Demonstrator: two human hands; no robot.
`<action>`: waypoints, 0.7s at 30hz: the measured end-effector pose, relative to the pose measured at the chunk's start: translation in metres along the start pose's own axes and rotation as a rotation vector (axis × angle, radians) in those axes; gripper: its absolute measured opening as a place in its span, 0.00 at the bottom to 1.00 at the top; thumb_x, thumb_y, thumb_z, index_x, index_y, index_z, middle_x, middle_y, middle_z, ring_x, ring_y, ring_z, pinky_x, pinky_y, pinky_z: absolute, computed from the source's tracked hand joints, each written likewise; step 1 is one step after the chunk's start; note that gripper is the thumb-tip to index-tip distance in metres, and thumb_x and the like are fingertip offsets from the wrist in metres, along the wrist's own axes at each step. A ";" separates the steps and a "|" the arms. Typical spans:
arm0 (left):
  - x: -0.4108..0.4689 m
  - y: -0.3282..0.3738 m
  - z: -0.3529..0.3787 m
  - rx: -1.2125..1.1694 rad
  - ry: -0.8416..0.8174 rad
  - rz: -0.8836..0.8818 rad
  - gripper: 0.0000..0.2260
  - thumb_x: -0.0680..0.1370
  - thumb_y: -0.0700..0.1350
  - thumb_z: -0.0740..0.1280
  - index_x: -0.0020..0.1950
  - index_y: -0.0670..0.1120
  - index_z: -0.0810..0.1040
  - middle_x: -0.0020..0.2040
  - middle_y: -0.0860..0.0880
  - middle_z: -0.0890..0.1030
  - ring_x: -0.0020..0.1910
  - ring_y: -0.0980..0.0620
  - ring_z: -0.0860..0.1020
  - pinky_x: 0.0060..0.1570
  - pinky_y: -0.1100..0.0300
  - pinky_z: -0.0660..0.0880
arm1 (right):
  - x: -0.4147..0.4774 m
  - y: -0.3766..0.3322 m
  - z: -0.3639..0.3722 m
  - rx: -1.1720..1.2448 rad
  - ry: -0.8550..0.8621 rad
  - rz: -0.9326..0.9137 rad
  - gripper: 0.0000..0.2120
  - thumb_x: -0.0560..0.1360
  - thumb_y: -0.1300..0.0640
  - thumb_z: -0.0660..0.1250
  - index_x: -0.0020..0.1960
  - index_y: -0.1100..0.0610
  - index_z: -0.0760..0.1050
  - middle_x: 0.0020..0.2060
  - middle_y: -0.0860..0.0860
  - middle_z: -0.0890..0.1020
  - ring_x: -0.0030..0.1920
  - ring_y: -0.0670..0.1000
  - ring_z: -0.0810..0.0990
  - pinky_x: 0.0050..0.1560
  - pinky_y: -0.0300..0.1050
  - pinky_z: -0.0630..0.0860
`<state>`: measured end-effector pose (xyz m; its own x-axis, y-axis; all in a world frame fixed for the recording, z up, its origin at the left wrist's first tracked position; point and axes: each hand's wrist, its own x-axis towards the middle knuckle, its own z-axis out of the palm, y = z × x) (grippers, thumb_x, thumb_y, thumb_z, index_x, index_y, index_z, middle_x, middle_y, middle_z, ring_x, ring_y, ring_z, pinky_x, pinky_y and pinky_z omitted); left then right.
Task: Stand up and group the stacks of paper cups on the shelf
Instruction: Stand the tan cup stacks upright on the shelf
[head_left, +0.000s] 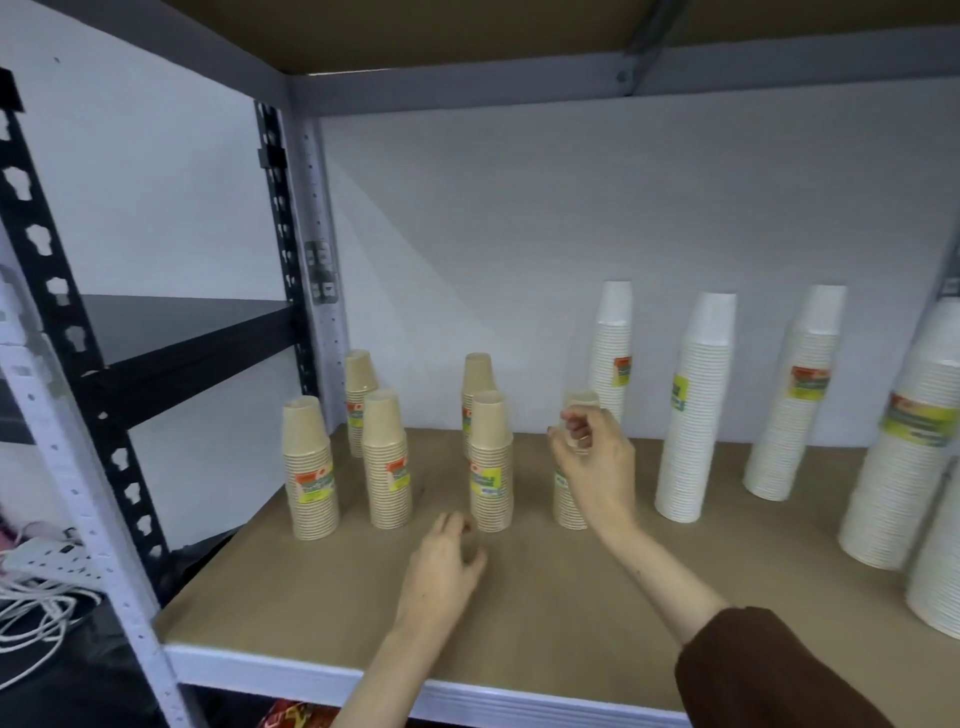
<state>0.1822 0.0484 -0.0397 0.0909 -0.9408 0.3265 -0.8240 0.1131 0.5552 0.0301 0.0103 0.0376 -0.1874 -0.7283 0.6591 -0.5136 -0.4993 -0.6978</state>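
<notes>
Soft, even light fills the shelf (291, 587); a diagonal shadow crosses the back wall (493, 234). Wide-angle distortion bends the uprights at the edges. The right hand (592, 467) is motion-blurred.

Tan cup stacks (388, 462), white cup stacks (693, 410)

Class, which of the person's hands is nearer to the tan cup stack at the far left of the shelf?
Left. The left hand hovers right of and nearer the camera than the far-left tan stack; the right hand is farther right, at another tan stack.
</notes>
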 end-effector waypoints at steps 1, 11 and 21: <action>-0.001 0.003 0.005 0.031 -0.045 -0.017 0.14 0.76 0.45 0.63 0.61 0.44 0.71 0.61 0.47 0.74 0.60 0.46 0.75 0.58 0.55 0.70 | 0.006 0.002 -0.006 -0.017 0.014 0.000 0.09 0.70 0.65 0.68 0.50 0.65 0.76 0.44 0.57 0.77 0.42 0.50 0.73 0.46 0.35 0.68; -0.004 0.002 0.029 0.187 -0.141 0.028 0.14 0.78 0.49 0.57 0.59 0.44 0.71 0.62 0.47 0.72 0.62 0.49 0.70 0.59 0.58 0.68 | 0.039 0.020 -0.012 -0.206 -0.086 0.111 0.29 0.67 0.53 0.73 0.62 0.63 0.67 0.59 0.60 0.70 0.60 0.58 0.71 0.60 0.50 0.70; -0.005 0.000 0.030 0.189 -0.126 0.056 0.13 0.78 0.48 0.56 0.59 0.44 0.71 0.61 0.47 0.73 0.62 0.50 0.70 0.60 0.59 0.67 | 0.053 0.026 -0.016 -0.194 -0.218 0.168 0.24 0.69 0.58 0.71 0.62 0.61 0.70 0.55 0.59 0.76 0.46 0.51 0.72 0.50 0.43 0.70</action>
<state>0.1648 0.0436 -0.0639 -0.0191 -0.9685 0.2484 -0.9169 0.1161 0.3820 -0.0063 -0.0335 0.0585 -0.1104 -0.8866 0.4491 -0.6446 -0.2801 -0.7114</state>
